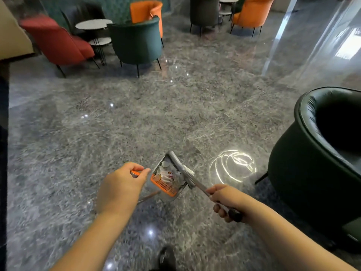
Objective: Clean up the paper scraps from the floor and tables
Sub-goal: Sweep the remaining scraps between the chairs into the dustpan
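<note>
Polished grey marble floor (136, 118), lounge chairs around. Left hand (121, 184) is gripping the dustpan (168, 178) handle; right hand (224, 200) is grasping the broom (181, 167) handle. Paper scraps (168, 174) are lying inside the pan. Advice: keep the pan level, bristles pressing scraps inward.

Paper scraps (168, 174) in dustpan (156, 173); broom (182, 169) right of it.

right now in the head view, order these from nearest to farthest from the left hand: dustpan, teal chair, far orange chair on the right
1. dustpan, just right of the left hand, holding paper scraps
2. teal chair, far ahead, beside the round tables
3. orange chair, farthest, upper right
</note>
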Motion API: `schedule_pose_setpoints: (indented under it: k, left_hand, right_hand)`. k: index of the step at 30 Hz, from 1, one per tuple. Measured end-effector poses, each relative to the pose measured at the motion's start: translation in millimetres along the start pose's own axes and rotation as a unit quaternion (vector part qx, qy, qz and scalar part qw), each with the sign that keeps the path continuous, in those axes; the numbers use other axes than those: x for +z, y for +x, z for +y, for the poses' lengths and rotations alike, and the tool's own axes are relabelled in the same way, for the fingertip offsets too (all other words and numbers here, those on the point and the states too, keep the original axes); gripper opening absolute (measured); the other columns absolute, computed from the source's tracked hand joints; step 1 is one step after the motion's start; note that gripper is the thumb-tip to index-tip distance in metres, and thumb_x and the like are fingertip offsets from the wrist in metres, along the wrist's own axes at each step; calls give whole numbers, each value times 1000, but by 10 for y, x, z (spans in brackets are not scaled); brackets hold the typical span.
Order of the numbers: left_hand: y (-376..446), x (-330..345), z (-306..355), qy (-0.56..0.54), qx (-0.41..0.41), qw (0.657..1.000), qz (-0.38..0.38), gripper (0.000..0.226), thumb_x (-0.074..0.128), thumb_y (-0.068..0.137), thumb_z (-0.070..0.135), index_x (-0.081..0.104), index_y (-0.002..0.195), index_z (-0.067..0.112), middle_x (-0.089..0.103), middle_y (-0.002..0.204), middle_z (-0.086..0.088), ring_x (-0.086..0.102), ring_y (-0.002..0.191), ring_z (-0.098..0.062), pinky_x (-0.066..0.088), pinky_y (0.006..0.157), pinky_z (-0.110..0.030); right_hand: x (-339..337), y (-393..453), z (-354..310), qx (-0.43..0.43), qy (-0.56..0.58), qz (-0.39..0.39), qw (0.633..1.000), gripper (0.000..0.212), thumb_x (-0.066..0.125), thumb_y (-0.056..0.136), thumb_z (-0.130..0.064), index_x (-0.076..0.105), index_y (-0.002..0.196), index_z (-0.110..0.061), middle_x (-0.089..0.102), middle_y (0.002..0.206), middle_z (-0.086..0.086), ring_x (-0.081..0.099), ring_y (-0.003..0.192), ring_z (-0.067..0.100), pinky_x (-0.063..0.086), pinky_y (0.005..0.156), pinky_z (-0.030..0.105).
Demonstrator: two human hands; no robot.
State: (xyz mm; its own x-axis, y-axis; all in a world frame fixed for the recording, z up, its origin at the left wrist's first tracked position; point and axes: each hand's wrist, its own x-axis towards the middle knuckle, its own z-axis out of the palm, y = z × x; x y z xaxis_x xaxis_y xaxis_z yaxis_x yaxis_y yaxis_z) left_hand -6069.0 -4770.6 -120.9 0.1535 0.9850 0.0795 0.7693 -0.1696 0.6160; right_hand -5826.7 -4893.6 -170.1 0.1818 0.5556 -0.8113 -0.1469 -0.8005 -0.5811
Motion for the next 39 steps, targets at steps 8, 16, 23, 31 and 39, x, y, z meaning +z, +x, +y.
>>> schedule_pose_setpoints:
  k: [8, 16, 23, 31, 39]
  left_hand:
    - [1549, 494, 385, -25, 38, 999, -11, 22, 68, 79, 54, 54, 63, 48, 61, 61, 21, 58, 59, -3, 48, 53, -27]
    - [3020, 955, 1034, -18, 106, 993, -41, 11, 66, 78, 58, 56, 75, 55, 54, 72, 45, 54, 54, 3, 39, 46, -21]
    - [4160, 1699, 1874, -23, 119, 990, -73, 23, 71, 79, 52, 58, 64, 41, 61, 59, 22, 58, 59, -5, 47, 52, -26]
    - [5374, 2752, 3075, -27, 120, 989, -83, 23, 71, 78, 54, 58, 62, 41, 60, 58, 23, 56, 58, -1, 43, 52, -24]
    - [6539, 3503, 4147, -50, 134, 985, -95, 22, 72, 80, 49, 60, 65, 38, 62, 62, 17, 57, 60, -2, 40, 50, -24]
  right_hand:
    - [-507, 753, -1081, -10, 10, 17, 1000, 26, 38, 93, -8, 51, 111, -22, 48, 63, 9, 42, 40, 14, 28, 43, 16]
    - [-1089, 1352, -2041, -16, 85, 49, 995, 26, 38, 93, -7, 51, 109, -23, 49, 61, 9, 41, 39, 13, 27, 42, 16]
    - [-2047, 1988, -2843, -19, 122, 72, 990, 27, 39, 93, -8, 54, 110, -22, 51, 56, 7, 43, 38, 13, 29, 40, 15]
    - [-3551, 2693, -3926, -13, 140, 78, 987, 27, 36, 92, -6, 54, 108, -17, 46, 57, 6, 42, 37, 11, 28, 38, 13]
    - [-4733, 3226, -4964, -19, 147, 98, 984, 28, 35, 93, -5, 54, 109, -16, 44, 55, 5, 40, 37, 11, 25, 38, 12]
